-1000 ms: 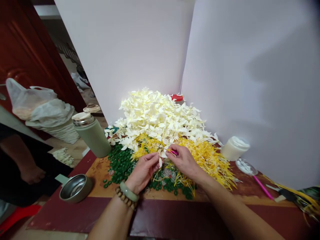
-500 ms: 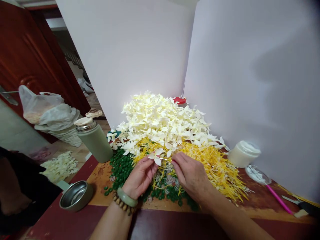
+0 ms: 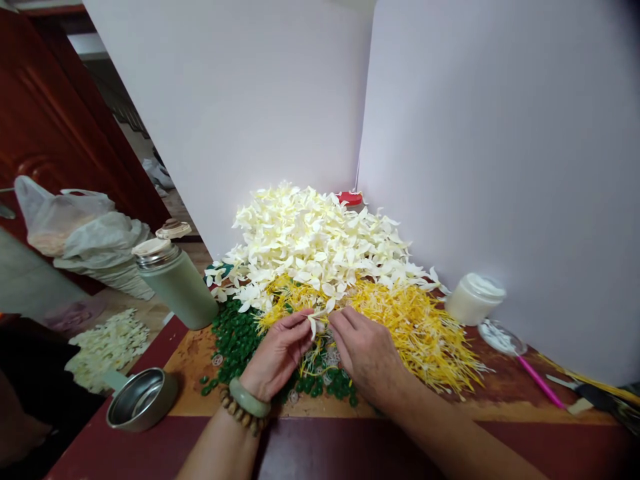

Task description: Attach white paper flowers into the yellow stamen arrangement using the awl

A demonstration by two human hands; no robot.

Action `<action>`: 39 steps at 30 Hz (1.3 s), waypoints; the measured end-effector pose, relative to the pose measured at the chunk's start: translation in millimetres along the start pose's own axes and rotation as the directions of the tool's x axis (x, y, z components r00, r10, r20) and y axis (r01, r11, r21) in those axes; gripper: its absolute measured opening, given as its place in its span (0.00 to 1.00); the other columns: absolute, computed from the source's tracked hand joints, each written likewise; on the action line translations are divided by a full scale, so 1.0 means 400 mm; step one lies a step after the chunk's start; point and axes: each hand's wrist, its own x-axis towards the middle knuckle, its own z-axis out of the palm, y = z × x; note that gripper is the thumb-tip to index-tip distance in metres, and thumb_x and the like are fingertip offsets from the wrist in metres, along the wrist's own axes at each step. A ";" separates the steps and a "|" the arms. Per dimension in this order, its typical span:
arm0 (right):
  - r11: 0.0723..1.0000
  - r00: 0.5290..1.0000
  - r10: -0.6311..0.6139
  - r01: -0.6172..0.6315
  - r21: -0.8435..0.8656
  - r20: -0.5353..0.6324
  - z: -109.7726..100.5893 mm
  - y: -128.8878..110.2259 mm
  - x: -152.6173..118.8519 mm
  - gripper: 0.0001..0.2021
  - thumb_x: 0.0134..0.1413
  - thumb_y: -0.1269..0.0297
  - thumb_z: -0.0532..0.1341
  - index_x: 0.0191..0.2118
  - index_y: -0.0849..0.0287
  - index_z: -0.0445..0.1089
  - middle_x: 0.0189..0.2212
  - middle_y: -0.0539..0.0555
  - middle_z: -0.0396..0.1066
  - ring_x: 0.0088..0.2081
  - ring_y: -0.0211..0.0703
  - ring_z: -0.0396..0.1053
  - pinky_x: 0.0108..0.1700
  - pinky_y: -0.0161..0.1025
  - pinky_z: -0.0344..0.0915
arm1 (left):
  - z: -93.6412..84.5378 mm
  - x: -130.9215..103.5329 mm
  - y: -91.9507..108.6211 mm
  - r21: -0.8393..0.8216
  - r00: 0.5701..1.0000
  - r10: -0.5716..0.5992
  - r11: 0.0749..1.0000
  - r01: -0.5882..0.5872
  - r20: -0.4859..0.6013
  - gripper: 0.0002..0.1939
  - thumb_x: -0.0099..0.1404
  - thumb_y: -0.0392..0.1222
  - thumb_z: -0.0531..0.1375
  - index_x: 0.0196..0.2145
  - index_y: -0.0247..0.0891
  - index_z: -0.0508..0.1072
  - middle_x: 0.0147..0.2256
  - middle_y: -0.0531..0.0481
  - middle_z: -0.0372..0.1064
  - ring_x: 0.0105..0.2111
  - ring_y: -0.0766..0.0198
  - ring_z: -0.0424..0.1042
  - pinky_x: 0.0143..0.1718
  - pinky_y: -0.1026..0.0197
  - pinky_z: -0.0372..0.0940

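I have a white flower (image 3: 313, 325) pinched between the thumb and forefinger of my left hand (image 3: 279, 350), just below the middle of the frame, with one petal hanging down. The fingertips of my right hand (image 3: 367, 353) are drawn together just beside it, at the flower's right; whether they grip anything I can't tell, because my own knuckles hide it. A pale green bangle (image 3: 249, 398) and a string of wooden beads (image 3: 239, 413) circle my left wrist. Beyond my hands, a big heap of white flowers (image 3: 320, 233) fills the centre of the frame, with yellow strands (image 3: 425, 337) spread right of centre and small green pieces (image 3: 235, 337) left of centre. At the left stands a green flask (image 3: 183, 290), and nearer the lower left sits a metal cup (image 3: 167, 400). On the right I see a jar (image 3: 470, 307) of something white, a shallow dish (image 3: 523, 347) touched with white near its foot, and a pink stick (image 3: 543, 383) running from the dish toward the lower right. More pale flowers (image 3: 107, 347) lie on the floor at the lower left.
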 end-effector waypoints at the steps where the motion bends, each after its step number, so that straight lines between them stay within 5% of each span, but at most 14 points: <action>1: 1.000 1.000 -0.002 0.002 0.029 0.010 0.004 -0.004 0.000 0.10 0.55 0.72 0.49 0.39 0.58 0.65 0.28 0.53 0.65 0.28 0.39 0.65 0.29 0.34 0.58 | 0.004 -0.002 -0.003 0.020 1.000 -0.014 1.000 0.014 0.019 0.08 0.51 0.31 0.63 0.32 0.32 0.75 0.31 0.48 0.71 0.31 0.70 0.68 0.36 0.68 0.63; 6: 0.950 0.998 0.041 -0.054 0.307 0.047 0.016 -0.011 0.000 0.22 0.56 0.74 0.46 0.57 0.58 0.51 0.36 0.57 0.67 0.34 0.42 0.68 0.34 0.37 0.65 | 0.018 -0.009 -0.008 0.025 0.998 0.055 0.998 -0.055 0.015 0.07 0.54 0.36 0.62 0.32 0.32 0.76 0.24 0.52 0.66 0.25 0.74 0.62 0.30 0.71 0.59; 9: 0.844 0.996 0.065 -0.091 0.528 0.068 0.026 -0.018 -0.001 0.22 0.56 0.75 0.45 0.56 0.58 0.55 0.42 0.58 0.68 0.43 0.42 0.67 0.44 0.40 0.65 | 0.028 -0.011 -0.018 0.008 0.996 0.083 0.996 -0.083 0.016 0.06 0.55 0.38 0.61 0.29 0.32 0.76 0.21 0.55 0.61 0.21 0.76 0.56 0.24 0.72 0.54; 14: 0.703 0.997 0.051 -0.083 0.707 0.066 0.024 -0.015 0.005 0.20 0.54 0.76 0.45 0.50 0.59 0.63 0.44 0.57 0.69 0.45 0.41 0.66 0.47 0.40 0.63 | 0.041 -0.009 -0.051 0.102 0.996 0.082 0.991 -0.083 0.019 0.06 0.53 0.38 0.62 0.26 0.32 0.76 0.22 0.52 0.64 0.25 0.71 0.60 0.30 0.69 0.57; 18: 0.756 0.974 0.222 -0.207 0.622 0.055 -0.006 0.050 0.029 0.17 0.56 0.70 0.47 0.49 0.57 0.64 0.37 0.54 0.71 0.38 0.41 0.68 0.39 0.40 0.64 | 0.031 -0.003 -0.053 0.119 0.997 0.063 0.991 -0.058 -0.038 0.13 0.51 0.38 0.64 0.36 0.34 0.75 0.21 0.55 0.61 0.22 0.75 0.56 0.25 0.71 0.53; 21: 0.821 0.892 0.453 -0.417 0.390 -0.001 0.002 0.095 0.057 0.17 0.52 0.58 0.53 0.45 0.60 0.66 0.28 0.54 0.70 0.29 0.43 0.67 0.31 0.39 0.61 | 0.023 0.001 -0.048 0.136 0.995 0.041 0.990 -0.029 -0.090 0.16 0.49 0.39 0.65 0.37 0.33 0.75 0.20 0.56 0.60 0.21 0.75 0.55 0.23 0.71 0.52; 24: 0.826 0.844 0.536 -0.531 0.190 0.026 0.035 0.110 0.087 0.20 0.47 0.49 0.56 0.37 0.61 0.70 0.23 0.55 0.69 0.27 0.45 0.66 0.28 0.37 0.56 | 0.020 0.004 -0.047 0.150 0.995 0.034 0.988 -0.019 -0.098 0.14 0.48 0.40 0.66 0.34 0.32 0.76 0.20 0.55 0.60 0.21 0.76 0.56 0.22 0.72 0.53; 29: 0.833 0.856 0.509 -0.516 0.201 0.087 0.039 0.109 0.104 0.12 0.50 0.60 0.54 0.25 0.61 0.69 0.20 0.54 0.67 0.25 0.41 0.64 0.27 0.35 0.53 | 0.015 0.005 -0.036 0.112 0.993 0.014 0.994 0.000 -0.119 0.13 0.49 0.39 0.65 0.35 0.33 0.75 0.24 0.53 0.66 0.23 0.75 0.63 0.25 0.73 0.58; 34: 0.817 0.920 0.344 -0.392 0.423 0.187 -0.007 0.072 0.066 0.12 0.52 0.59 0.54 0.25 0.60 0.67 0.20 0.48 0.66 0.24 0.35 0.61 0.26 0.30 0.53 | 0.031 -0.006 -0.022 0.052 0.999 0.028 0.998 -0.027 -0.026 0.16 0.53 0.39 0.63 0.42 0.38 0.73 0.38 0.47 0.71 0.36 0.69 0.69 0.42 0.66 0.62; 37: 0.768 0.930 0.286 -0.367 0.524 0.232 -0.013 0.042 0.048 0.11 0.51 0.58 0.55 0.26 0.60 0.67 0.20 0.47 0.64 0.23 0.35 0.59 0.26 0.31 0.53 | 0.035 -0.005 -0.026 0.088 0.998 0.058 0.994 -0.060 0.026 0.11 0.52 0.38 0.63 0.35 0.32 0.75 0.34 0.46 0.73 0.34 0.68 0.70 0.41 0.66 0.62; 39: 0.758 0.932 0.273 -0.360 0.544 0.237 -0.015 0.031 0.040 0.09 0.49 0.59 0.56 0.34 0.58 0.66 0.20 0.47 0.63 0.23 0.35 0.58 0.26 0.32 0.53 | 0.029 0.001 -0.028 0.093 0.993 0.097 0.992 -0.091 -0.063 0.09 0.50 0.37 0.64 0.31 0.31 0.74 0.31 0.46 0.74 0.30 0.69 0.70 0.38 0.68 0.63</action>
